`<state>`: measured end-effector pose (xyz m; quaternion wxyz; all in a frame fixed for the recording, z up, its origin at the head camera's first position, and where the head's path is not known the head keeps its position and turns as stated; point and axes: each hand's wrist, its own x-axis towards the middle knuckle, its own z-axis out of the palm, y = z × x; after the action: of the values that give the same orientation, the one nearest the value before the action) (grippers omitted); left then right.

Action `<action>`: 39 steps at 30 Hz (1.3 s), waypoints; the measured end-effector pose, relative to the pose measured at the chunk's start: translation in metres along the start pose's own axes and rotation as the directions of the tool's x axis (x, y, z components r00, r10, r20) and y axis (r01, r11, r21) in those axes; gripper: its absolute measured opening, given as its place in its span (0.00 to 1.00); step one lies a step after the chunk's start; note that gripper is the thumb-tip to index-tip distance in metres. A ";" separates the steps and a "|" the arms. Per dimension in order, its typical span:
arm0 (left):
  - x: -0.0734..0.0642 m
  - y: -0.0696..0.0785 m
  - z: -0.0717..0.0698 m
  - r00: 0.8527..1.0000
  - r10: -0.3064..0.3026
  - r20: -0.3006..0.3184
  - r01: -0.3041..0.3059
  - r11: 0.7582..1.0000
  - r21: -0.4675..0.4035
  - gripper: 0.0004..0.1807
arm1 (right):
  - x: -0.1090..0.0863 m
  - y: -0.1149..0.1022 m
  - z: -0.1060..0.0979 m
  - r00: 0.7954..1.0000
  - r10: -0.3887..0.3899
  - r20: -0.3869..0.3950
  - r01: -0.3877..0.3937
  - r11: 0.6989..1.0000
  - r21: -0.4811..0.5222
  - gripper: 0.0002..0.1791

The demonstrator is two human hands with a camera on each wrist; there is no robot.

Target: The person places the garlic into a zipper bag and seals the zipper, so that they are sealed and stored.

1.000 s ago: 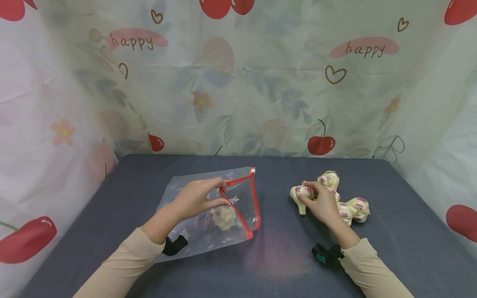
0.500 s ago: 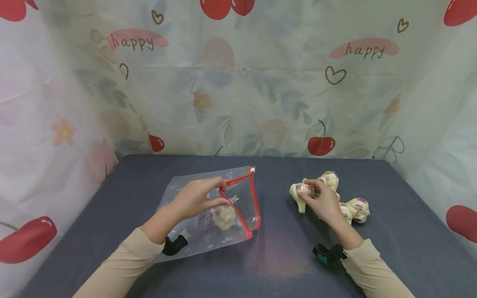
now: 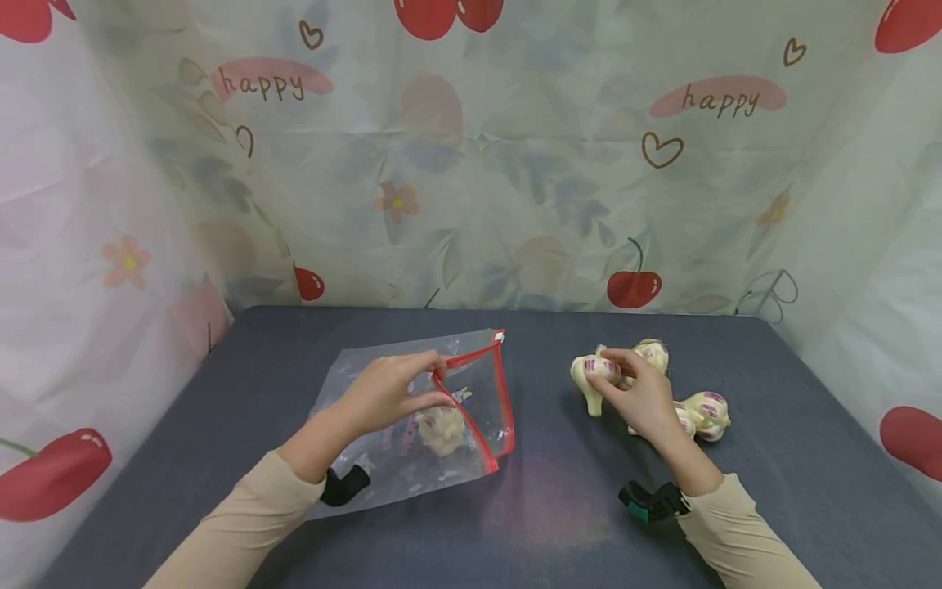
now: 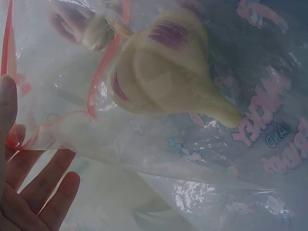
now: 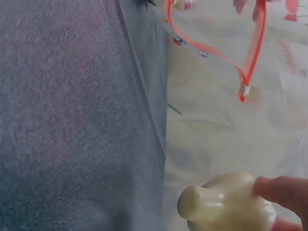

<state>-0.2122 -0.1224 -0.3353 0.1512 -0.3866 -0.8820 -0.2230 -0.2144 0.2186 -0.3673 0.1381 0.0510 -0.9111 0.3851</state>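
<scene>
My left hand pinches the opening edge of a clear zip bag with a red-trimmed mouth, which gapes toward the right. Inside the bag lies one garlic bulb, cream with purple patches; the left wrist view shows this bulb through the printed plastic. On the right, my right hand holds another garlic bulb between thumb and fingers, its stem pointing down toward me. In the right wrist view, the held bulb appears with fingertips at its side.
More garlic bulbs rest on the dark table beside and behind my right hand: one bulb farther back, another bulb to the right. A patterned curtain encloses the table's back and sides.
My right hand has shifted slightly left and upward in the head view, carrying the garlic bulb away from the others. The left hand and bag have stayed put.
</scene>
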 end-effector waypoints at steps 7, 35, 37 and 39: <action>0.000 0.000 0.001 1.000 0.007 -0.007 -0.007 1.000 0.002 0.17 | -0.001 -0.008 0.001 1.000 0.003 0.013 -0.004 0.999 0.046 0.25; 0.002 -0.002 -0.004 0.998 0.031 -0.045 -0.030 0.999 0.022 0.17 | -0.011 -0.038 0.003 0.994 -0.107 0.034 0.099 0.980 0.174 0.23; 0.002 -0.002 -0.005 0.998 0.034 -0.050 -0.033 0.999 0.027 0.17 | -0.012 -0.041 0.004 0.992 -0.126 0.031 0.118 0.975 0.189 0.22; 0.003 -0.002 -0.005 0.998 0.036 -0.053 -0.034 0.999 0.024 0.17 | -0.013 -0.043 0.004 0.989 -0.144 0.026 0.135 0.970 0.201 0.22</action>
<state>-0.2148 -0.1242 -0.3304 0.1831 -0.3941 -0.8732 -0.2206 -0.1939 0.1850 -0.3441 0.1405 0.1363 -0.8648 0.4625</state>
